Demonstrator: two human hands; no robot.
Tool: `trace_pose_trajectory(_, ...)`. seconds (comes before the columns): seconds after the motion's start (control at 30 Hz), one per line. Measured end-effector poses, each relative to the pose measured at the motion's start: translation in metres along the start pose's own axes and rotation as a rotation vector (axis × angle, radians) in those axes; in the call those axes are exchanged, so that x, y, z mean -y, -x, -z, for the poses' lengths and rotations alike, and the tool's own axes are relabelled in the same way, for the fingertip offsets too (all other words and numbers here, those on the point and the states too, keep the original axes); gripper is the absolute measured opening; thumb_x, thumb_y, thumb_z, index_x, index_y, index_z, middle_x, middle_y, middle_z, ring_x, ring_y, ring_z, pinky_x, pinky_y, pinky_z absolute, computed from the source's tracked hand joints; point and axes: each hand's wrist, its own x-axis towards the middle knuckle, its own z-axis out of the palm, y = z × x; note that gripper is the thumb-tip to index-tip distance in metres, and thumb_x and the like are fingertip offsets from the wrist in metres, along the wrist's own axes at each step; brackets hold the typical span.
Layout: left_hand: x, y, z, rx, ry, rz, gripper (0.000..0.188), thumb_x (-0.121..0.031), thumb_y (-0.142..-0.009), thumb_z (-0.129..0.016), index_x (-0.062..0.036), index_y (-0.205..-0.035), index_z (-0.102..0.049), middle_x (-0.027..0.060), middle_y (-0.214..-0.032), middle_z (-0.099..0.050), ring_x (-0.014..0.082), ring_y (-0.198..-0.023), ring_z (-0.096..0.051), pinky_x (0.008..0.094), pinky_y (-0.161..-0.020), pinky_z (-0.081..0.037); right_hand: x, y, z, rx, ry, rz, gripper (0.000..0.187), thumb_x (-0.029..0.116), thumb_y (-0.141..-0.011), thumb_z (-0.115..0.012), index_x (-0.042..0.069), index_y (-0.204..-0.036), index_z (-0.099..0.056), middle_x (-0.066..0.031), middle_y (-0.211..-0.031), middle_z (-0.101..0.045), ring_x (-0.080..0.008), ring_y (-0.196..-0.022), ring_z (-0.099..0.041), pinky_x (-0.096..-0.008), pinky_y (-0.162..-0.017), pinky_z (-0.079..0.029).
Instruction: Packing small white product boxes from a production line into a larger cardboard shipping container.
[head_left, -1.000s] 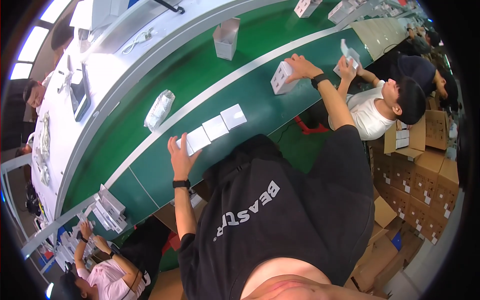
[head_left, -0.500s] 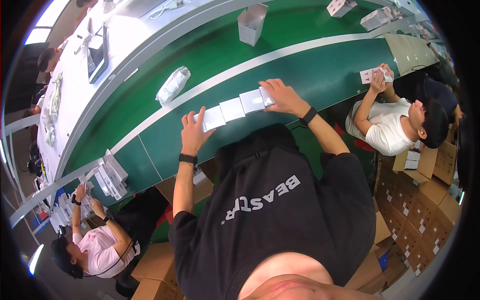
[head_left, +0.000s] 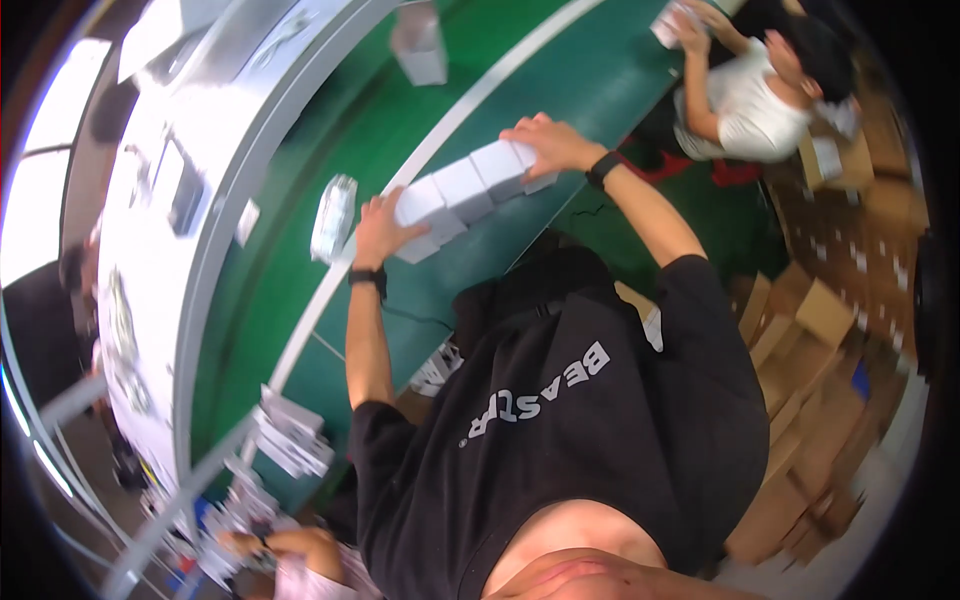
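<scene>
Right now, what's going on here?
A person in a black T-shirt has a row of white, block-shaped boxes pinched between their left grip and right grip, one at each end, at the dark green work surface. I can't tell whether the row is lifted clear. A clear, plastic-wrapped bundle lies left of it. To the right, a co-worker in a white shirt handles a small white box.
</scene>
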Motion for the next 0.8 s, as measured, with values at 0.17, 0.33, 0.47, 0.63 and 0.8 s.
trace_pose_trajectory(0.17, -0.026, -0.010, -0.008, -0.057, -0.058, -0.324, 0.088, -0.045, -0.065, -0.087, -0.0154, -0.140, -0.052, 0.0165, -0.125, -0.060, 0.0367, -0.119, -0.054, 0.0468, -0.094, -0.051, 0.062, 0.105, 0.002, -0.063, -0.081, -0.341, 0.079, 0.042, -0.062, -0.086, 0.020, -0.132, -0.055, -0.0072, -0.120, -0.059, -0.0332, -0.111, -0.053, -0.0449, -0.082, -0.055)
trace_pose_trajectory(0.33, -0.112, -0.013, -0.018, -0.005, -0.118, -0.731, 0.083, -0.032, -0.064, -0.090, -0.0166, -0.137, -0.053, 0.0160, -0.127, -0.055, 0.0384, -0.122, -0.050, 0.0494, -0.091, -0.052, 0.124, 0.248, -0.043, -0.384, -0.109, -0.737, 0.076, 0.033, -0.065, -0.086, 0.020, -0.132, -0.054, -0.0058, -0.125, -0.055, -0.0326, -0.117, -0.049, -0.0463, -0.079, -0.056)
trace_pose_trajectory(0.47, -0.218, 0.008, -0.044, 0.073, -0.261, -0.991, 0.088, -0.027, -0.060, -0.092, -0.0182, -0.138, -0.053, 0.0136, -0.127, -0.055, 0.0371, -0.120, -0.051, 0.0461, -0.088, -0.054, 0.186, 0.348, -0.095, -0.665, -0.167, -0.998, 0.073, 0.031, -0.066, -0.086, 0.022, -0.131, -0.054, -0.0064, -0.123, -0.054, -0.0338, -0.117, -0.048, -0.0467, -0.082, -0.056)
trace_pose_trajectory(0.63, -0.361, 0.055, -0.120, 0.252, -0.323, -1.432, 0.084, -0.025, -0.061, -0.091, -0.0179, -0.136, -0.053, 0.0137, -0.127, -0.053, 0.0368, -0.122, -0.048, 0.0467, -0.085, -0.056, 0.271, 0.457, -0.161, -0.860, -0.222, -1.467, 0.075, 0.029, -0.067, -0.085, 0.021, -0.134, -0.053, -0.0065, -0.128, -0.052, -0.0331, -0.122, -0.045, -0.0455, -0.084, -0.055)
trace_pose_trajectory(0.8, -0.483, 0.118, -0.237, 0.457, -0.402, -1.700, 0.087, -0.024, -0.060, -0.092, -0.0187, -0.137, -0.051, 0.0115, -0.126, -0.051, 0.0369, -0.124, -0.047, 0.0473, -0.084, -0.057, 0.312, 0.551, -0.225, -0.957, -0.344, -1.801, 0.075, 0.028, -0.067, -0.086, 0.019, -0.134, -0.055, -0.0074, -0.131, -0.053, -0.0323, -0.125, -0.045, -0.0445, -0.086, -0.054)
